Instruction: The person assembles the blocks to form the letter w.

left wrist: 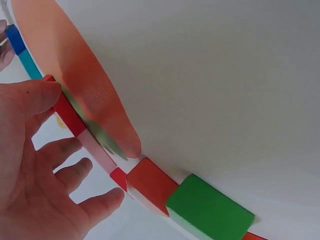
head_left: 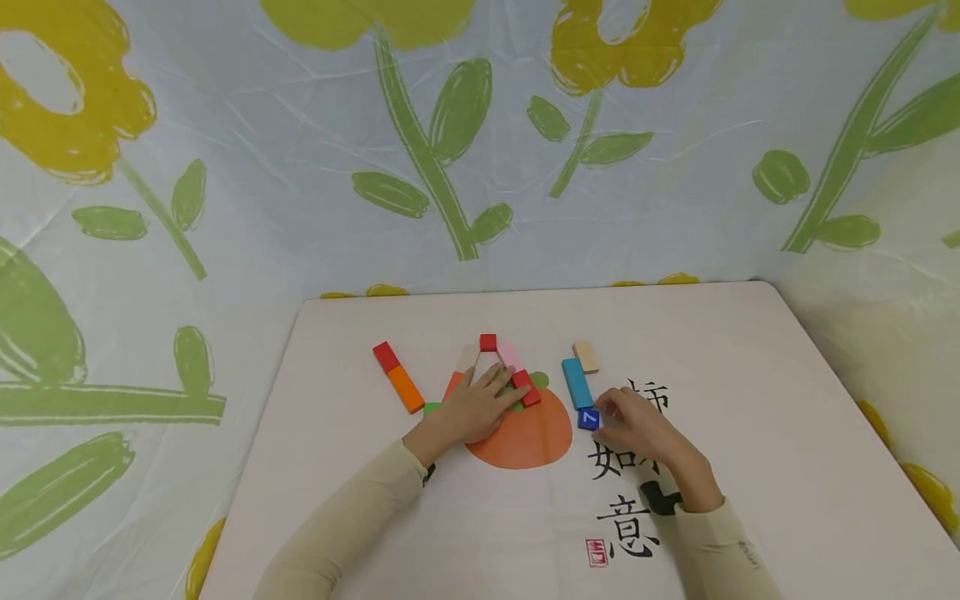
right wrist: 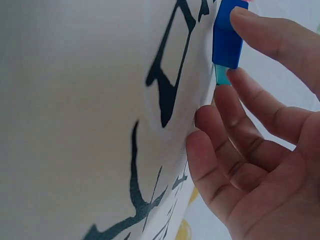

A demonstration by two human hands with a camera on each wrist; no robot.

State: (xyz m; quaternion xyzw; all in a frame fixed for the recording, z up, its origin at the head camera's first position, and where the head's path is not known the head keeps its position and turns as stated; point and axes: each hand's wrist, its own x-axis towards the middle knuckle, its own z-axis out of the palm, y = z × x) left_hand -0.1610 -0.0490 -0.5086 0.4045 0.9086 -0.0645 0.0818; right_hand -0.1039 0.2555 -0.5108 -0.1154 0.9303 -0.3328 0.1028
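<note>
While left hand (head_left: 472, 408) lies flat, spread on red blocks (head_left: 527, 388), right hand (head_left: 637, 433) pinches blue cube (head_left: 588, 419) just near of teal bar (head_left: 577, 382), whose long axis runs near-far.

Flowered cloth backdrop (head_left: 480, 167) (yellow, green) — pale table (head_left: 750, 400)

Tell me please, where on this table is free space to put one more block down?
Free: the table to the right of the black characters, and the left strip beside the orange block. Crowded: the middle, where the left hand covers the blocks, and around the right hand at the blue block.
</note>
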